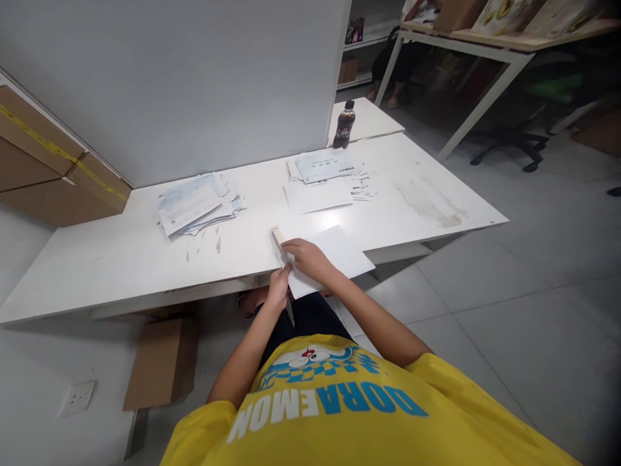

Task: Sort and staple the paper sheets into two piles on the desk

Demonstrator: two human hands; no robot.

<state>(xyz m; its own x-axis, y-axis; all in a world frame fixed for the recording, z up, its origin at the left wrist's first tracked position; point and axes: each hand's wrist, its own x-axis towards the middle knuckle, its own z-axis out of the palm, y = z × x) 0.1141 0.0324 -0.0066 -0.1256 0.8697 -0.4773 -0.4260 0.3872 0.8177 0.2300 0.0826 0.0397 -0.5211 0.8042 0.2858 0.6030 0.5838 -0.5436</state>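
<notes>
At the front edge of the white table point(121, 259), my left hand point(279, 285) is closed on the left corner of a white paper sheet point(339, 255). My right hand point(306, 257) is closed on a small cream-coloured block point(277, 235), just above the same corner. The sheet lies tilted and reaches past the table's edge. Another white sheet point(320, 197) lies farther back, in front of a stack of printed papers point(323, 167). To the left is a second, messier pile of papers point(194, 206).
A dark drink bottle point(344, 126) stands behind the right stack. Cardboard boxes point(58, 162) are at the far left, and another box point(158, 362) is below the table. A second table point(514, 40) and a seated person's legs are at the back right.
</notes>
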